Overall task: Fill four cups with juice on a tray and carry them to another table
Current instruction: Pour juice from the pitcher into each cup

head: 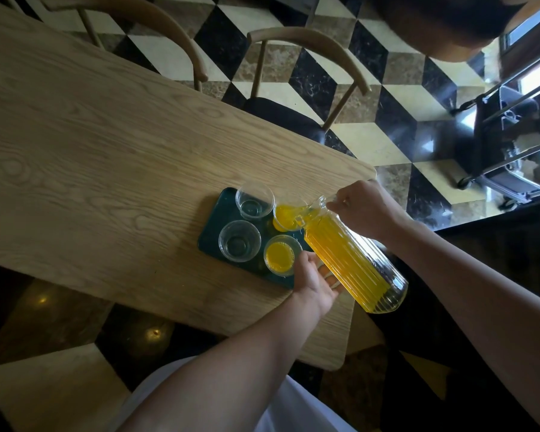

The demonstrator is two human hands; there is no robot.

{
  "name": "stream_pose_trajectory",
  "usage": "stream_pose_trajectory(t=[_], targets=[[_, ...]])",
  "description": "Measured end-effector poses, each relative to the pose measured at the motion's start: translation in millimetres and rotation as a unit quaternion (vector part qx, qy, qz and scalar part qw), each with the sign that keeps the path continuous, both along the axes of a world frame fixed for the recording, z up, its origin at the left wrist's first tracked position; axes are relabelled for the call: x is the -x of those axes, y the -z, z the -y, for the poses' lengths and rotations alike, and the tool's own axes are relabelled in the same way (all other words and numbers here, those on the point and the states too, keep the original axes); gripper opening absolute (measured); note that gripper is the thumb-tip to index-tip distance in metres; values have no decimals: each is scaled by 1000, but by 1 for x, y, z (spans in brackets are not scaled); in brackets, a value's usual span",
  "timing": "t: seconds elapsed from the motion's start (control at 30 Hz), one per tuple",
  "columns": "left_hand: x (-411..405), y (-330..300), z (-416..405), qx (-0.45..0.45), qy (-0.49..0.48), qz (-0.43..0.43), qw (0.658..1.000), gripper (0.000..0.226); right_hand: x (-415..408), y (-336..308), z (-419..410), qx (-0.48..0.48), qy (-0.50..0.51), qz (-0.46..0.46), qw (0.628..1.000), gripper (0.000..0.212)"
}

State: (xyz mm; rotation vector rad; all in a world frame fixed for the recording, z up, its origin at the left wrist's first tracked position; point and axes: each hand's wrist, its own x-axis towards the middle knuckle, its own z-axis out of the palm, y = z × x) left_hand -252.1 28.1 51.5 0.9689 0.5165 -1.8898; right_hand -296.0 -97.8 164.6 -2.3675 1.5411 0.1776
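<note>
While the ribbed bottle [349,260] is tipped with its long axis running from near-right up to the far-left, its mouth sits right over the second cup [289,215], already part full. Right hand [363,210] grips the neck, left hand [314,280] cups the body from below, fingers curled, I think. Two empty cups [239,241] wait leftward on the tray [212,235], near the desk [106,145] corner.

Ribbed clear glass bottle [353,260], glossy, under my hands. Four cups: smooth clear glass, e.g. the empty one [239,241]. Tray [214,226] dark green, matt, plastic-looking. Table [106,151] pale wood grain, matt finish. Floor [371,98] polished stone tiles, glossy, reflecting window light. Chair [309,42] bent wood, smooth.
</note>
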Motion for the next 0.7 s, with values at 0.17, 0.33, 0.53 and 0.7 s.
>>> stream_pose_trajectory(t=[0.17, 0.33, 0.53, 0.7], targets=[[-5, -5, 2, 4, -1, 4, 1000, 46, -4, -8, -2, 1, -5, 5, 1000, 29], [-15, -11, 3, 25, 9, 23, 999, 41, -3, -17, -8, 12, 25, 12, 1000, 34], [-27, -16, 1, 57, 33, 73, 995, 37, 9, -24, -24, 40, 50, 90, 994, 35], [-37, -22, -1, 88, 59, 104, 989, 42, 17, -25, -41, 77, 93, 154, 981, 32]])
